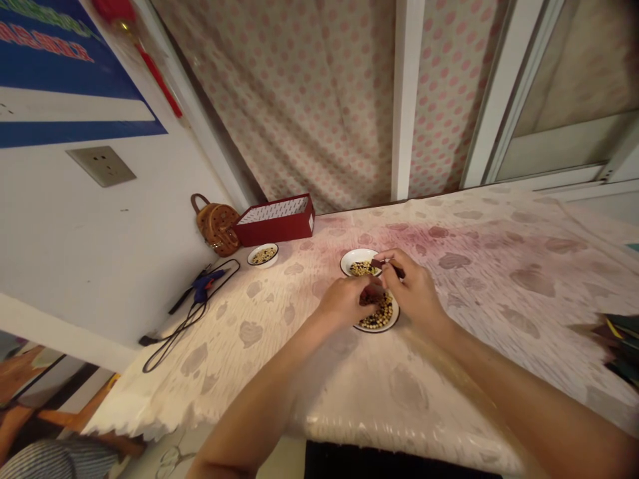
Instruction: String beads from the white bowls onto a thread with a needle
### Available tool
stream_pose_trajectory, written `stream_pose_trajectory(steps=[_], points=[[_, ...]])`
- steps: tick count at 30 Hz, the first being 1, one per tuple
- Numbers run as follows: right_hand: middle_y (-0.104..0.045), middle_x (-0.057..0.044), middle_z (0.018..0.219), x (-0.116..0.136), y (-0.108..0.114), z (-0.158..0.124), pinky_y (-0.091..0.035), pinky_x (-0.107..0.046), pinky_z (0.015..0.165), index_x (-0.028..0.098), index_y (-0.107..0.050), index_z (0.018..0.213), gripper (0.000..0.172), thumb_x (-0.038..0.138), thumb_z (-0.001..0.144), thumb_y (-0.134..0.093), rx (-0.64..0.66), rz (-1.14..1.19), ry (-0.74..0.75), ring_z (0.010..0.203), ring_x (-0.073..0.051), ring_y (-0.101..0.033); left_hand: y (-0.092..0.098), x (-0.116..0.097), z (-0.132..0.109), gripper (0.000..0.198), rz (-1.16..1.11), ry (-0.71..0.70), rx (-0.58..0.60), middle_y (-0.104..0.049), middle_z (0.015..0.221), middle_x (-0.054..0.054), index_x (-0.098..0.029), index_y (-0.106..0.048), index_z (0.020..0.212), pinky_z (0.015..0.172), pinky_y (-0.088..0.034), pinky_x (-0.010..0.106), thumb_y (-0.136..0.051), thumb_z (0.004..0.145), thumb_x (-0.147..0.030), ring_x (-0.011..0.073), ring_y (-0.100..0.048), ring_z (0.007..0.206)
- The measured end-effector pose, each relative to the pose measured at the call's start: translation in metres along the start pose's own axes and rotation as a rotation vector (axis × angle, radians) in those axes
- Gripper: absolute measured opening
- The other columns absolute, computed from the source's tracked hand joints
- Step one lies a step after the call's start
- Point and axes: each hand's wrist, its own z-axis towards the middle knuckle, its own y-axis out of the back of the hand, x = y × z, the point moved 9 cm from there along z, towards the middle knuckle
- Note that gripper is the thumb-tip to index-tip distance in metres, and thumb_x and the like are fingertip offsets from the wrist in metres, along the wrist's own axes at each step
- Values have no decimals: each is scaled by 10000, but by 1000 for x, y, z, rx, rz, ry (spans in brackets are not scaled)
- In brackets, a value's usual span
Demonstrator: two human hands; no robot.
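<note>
Two white dark-rimmed bowls stand one behind the other, the far bowl (pixel 352 256) and the near bowl (pixel 395 319). Both hold a mix of yellow and black beans (pixel 378 317). Over the far bowl's right side, my right hand (pixel 412 285) pinches a narrow dark brown stick-like piece (pixel 378 264); its exact kind is unclear. My left hand (pixel 347 299) reaches over the left of the near bowl with curled fingers. Something dark reddish shows by those fingertips, too shaded to name. The two hands are close together and partly cover the bowls.
Farther left stands another bowl of beans (pixel 263 255), in front of an open dark red box (pixel 274 230). A small brown backpack-shaped bag (pixel 219 229) leans by the wall. A blue glue gun (pixel 206 285) lies with its black cord. Dark green material (pixel 622 342) sits at the right edge.
</note>
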Motion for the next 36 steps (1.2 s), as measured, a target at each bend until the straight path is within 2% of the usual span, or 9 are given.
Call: stream_pose_trajectory(steps=[7, 13, 16, 20, 22, 25, 30, 36], points=[[-674, -11, 706, -1, 0, 0, -440, -329, 666, 225, -649, 1033, 239, 297, 910, -457, 2, -7, -7, 662, -203, -644, -8, 1, 2, 419, 168, -31, 43, -784, 950, 38, -216, -689, 1191, 795, -549, 317, -659, 788, -107, 220, -729, 866], [-675, -10, 709, 0, 0, 0, -424, -319, 638, 226, -647, 1037, 241, 291, 906, -456, 6, -3, -12, 637, -195, -628, -5, 2, 0, 365, 150, 6, 9, -771, 914, 36, -219, -700, 1138, 749, -531, 306, -639, 795, -108, 211, -710, 827], [-669, -3, 694, 0, 0, 0, -421, -312, 624, 225, -640, 1040, 237, 285, 906, -455, 2, 11, -13, 611, -185, -615, 5, 7, 0, 322, -55, 50, -77, -745, 871, 14, -216, -695, 1095, 727, -520, 277, -639, 799, -104, 167, -681, 766], [-662, 4, 681, 2, -1, 0, -410, -298, 597, 230, -635, 1029, 211, 294, 922, -465, 20, 30, -2, 595, -174, -603, 18, 25, 2, 244, -543, 122, -231, -699, 812, 6, -171, -668, 1021, 768, -526, 257, -674, 788, -97, 125, -660, 746], [-654, 9, 668, 5, -3, -1, -414, -295, 594, 235, -633, 1026, 202, 290, 929, -465, 40, 38, 20, 596, -175, -609, 17, 37, 4, 210, -735, 178, -257, -692, 786, 6, -155, -657, 975, 791, -531, 271, -726, 777, -139, 121, -662, 735], [-634, 19, 637, 9, -5, -2, -420, -292, 582, 243, -628, 1026, 192, 290, 935, -466, 67, 46, 50, 587, -179, -609, 14, 47, 6, 273, -946, 237, -260, -706, 814, 15, -146, -669, 957, 829, -534, 300, -812, 742, -237, 129, -678, 764], [-624, 28, 619, 13, -10, -4, -427, -291, 583, 235, -623, 1020, 187, 288, 944, -460, 112, 51, 81, 572, -177, -596, 6, 52, 4, 364, -1141, 307, -245, -724, 838, 17, -141, -697, 955, 880, -525, 319, -887, 674, -271, 133, -692, 804], [-610, 37, 594, 15, -12, -4, -437, -286, 590, 228, -624, 1023, 192, 279, 948, -454, 126, 54, 107, 567, -176, -608, 4, 48, 5, 389, -1199, 320, -220, -723, 839, 11, -144, -701, 967, 860, -510, 300, -899, 642, -219, 127, -689, 816]])
